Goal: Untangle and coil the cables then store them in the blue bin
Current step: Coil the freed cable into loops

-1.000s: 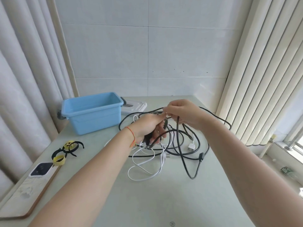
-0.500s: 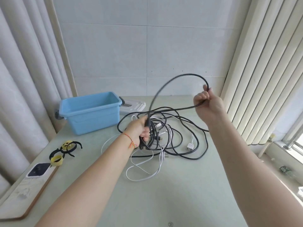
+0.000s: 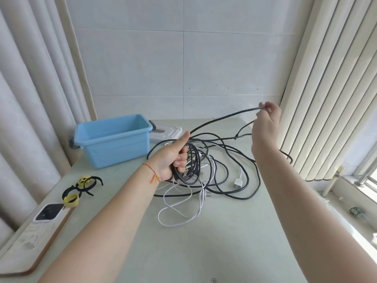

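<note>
bin (image 3: pixel 114 144) hides lid (image 3: pixel 167 132), phone (image 3: pixel 49 211) blurred

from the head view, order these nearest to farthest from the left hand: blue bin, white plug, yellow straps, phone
From the left hand:
1. Blue bin, just to its left.
2. White plug, to its right on the table.
3. Yellow straps, lower left.
4. Phone, far lower left by the table edge.

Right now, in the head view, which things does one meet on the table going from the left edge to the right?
Phone → yellow and black straps → blue bin → left hand gripping the black cable coil → white plug → right hand pinching the black cable.
</note>
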Available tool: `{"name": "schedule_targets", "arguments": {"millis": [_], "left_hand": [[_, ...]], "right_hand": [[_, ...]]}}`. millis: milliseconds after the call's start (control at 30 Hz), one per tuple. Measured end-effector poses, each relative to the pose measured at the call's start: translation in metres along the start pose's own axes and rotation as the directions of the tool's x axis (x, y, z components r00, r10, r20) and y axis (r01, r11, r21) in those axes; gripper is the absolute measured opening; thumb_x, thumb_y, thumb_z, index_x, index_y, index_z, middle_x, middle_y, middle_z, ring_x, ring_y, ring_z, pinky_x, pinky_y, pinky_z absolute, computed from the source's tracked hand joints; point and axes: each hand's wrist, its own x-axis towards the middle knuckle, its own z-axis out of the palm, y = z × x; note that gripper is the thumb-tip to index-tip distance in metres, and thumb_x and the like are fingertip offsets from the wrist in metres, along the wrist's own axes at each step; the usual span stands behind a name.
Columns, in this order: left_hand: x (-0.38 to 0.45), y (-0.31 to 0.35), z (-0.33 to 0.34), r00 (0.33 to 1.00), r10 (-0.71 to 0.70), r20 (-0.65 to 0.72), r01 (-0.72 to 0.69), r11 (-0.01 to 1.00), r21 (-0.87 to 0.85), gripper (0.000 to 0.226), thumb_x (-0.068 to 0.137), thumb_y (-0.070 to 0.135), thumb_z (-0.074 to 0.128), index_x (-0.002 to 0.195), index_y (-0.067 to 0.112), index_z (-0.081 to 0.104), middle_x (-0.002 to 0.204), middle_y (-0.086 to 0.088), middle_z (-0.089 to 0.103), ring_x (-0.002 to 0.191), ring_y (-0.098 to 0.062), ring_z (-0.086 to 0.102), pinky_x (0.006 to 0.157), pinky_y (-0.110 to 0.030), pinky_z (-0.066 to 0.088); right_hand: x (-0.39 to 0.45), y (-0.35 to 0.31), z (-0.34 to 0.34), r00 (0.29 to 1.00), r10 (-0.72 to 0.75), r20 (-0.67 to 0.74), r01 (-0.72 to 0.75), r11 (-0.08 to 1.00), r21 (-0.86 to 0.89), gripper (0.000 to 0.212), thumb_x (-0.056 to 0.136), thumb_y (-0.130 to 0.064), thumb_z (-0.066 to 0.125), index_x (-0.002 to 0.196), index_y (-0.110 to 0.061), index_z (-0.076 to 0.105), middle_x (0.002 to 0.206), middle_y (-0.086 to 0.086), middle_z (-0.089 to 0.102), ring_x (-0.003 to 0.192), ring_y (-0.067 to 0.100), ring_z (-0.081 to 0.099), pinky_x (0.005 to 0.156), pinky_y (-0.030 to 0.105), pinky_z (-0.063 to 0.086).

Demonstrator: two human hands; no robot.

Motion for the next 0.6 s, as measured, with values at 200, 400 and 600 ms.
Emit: {"name": "schedule_targets", "arguments": {"millis": [200,400,600], "left_hand": [[-0.001,0.004,0.007,1.0,-0.022,-0.007,0.021,0.999,-0.043,0.052,0.091,0.061,0.051,0.062,0.022,0.035,0.046,0.006,0.023,0.037,-0.009,0.023,0.039,-0.021,0.03],[-0.005,-0.002,0.008,0.999,-0.052,0.018,0.053,0.995,-0.09,0.049,0.095,0.057,0.048,0.064,0.02,0.038,0.041,0.007,0.022,0.032,-0.008,0.02,0.039,-0.021,0.028],[-0.012,0.0,0.0,0.975,-0.052,0.216,0.1,0.971,-0.215,0.047,0.096,0.052,0.047,0.062,0.02,0.037,0.037,0.008,0.02,0.029,-0.007,0.017,0.037,-0.022,0.022]], "right_hand": [[-0.011,-0.024,0.009,0.66,-0.685,0.308,0.639,0.297,-0.709,0.089,0.072,0.006,0.038,0.157,-0.012,0.014,0.163,-0.001,0.018,0.152,0.022,0.007,0.122,0.046,0.004],[-0.004,-0.019,0.011,0.749,-0.493,0.443,0.522,0.027,-0.852,0.048,0.078,0.006,0.045,0.124,-0.008,0.051,0.123,0.011,0.063,0.137,0.031,0.04,0.11,0.051,0.024],[0.015,0.009,-0.015,0.927,0.027,0.374,0.374,-0.149,-0.916,0.015,0.084,0.003,0.053,0.084,-0.012,0.054,0.083,0.007,0.061,0.079,0.03,0.058,0.07,0.03,0.04]]}}
